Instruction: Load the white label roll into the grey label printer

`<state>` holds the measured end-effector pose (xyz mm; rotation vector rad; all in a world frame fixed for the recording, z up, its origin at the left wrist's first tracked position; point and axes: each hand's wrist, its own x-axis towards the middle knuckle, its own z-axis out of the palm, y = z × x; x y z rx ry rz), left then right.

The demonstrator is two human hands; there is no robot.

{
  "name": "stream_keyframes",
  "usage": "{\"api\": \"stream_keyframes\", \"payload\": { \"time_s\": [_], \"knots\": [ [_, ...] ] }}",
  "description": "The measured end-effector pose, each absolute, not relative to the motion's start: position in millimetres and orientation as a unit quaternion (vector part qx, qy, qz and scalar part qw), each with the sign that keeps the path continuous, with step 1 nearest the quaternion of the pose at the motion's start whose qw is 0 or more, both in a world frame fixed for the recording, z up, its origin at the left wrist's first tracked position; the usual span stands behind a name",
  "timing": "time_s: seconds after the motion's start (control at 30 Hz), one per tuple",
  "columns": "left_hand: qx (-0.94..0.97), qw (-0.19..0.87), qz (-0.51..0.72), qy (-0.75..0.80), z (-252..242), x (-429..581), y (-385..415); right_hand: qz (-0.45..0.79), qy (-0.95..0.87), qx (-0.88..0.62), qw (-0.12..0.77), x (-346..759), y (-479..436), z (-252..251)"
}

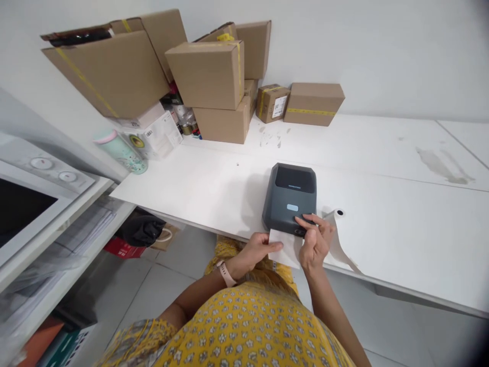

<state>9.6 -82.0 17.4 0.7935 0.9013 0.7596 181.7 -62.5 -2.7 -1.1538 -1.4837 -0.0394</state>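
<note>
A dark grey label printer [290, 196] stands near the front edge of the white table. White paper [284, 247] sticks out from its front and hangs past the table edge. My left hand [262, 250] pinches the left side of this paper between thumb and fingers. On the printer's front right corner rests my right hand [316, 237], its index finger stretched over the top near a light button and its other fingers partly curled. To the right of the printer lies a paper roll [338, 214] with a loose strip trailing over the table edge.
Cardboard boxes [208, 76] are stacked at the back left, and two smaller ones [314, 104] stand by the wall. A mint tumbler [124, 153] is at the left end. Further left, a microwave [38, 178] sits on a shelf.
</note>
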Motion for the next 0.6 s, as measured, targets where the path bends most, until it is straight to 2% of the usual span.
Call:
{"api": "stream_keyframes", "payload": {
  "time_s": [0.13, 0.3, 0.43, 0.6],
  "knots": [
    [0.365, 0.758, 0.350, 0.413, 22.8, 9.6, -81.9, -0.014, -0.638, -0.507, 0.580, 181.7, -64.2, -1.7],
    [0.416, 0.703, 0.343, 0.465, -5.5, 8.5, -84.2, -0.017, -0.629, -0.532, 0.567, 182.9, -61.8, 4.8],
    [0.458, 0.685, 0.344, 0.451, -16.9, 5.8, -86.3, -0.003, -0.668, -0.542, 0.510, 186.2, -54.5, 17.1],
    [0.513, 0.623, 0.374, 0.457, 3.4, -4.6, -87.8, -0.015, -0.703, -0.551, 0.450, 184.7, -47.8, 27.5]
  ]
}}
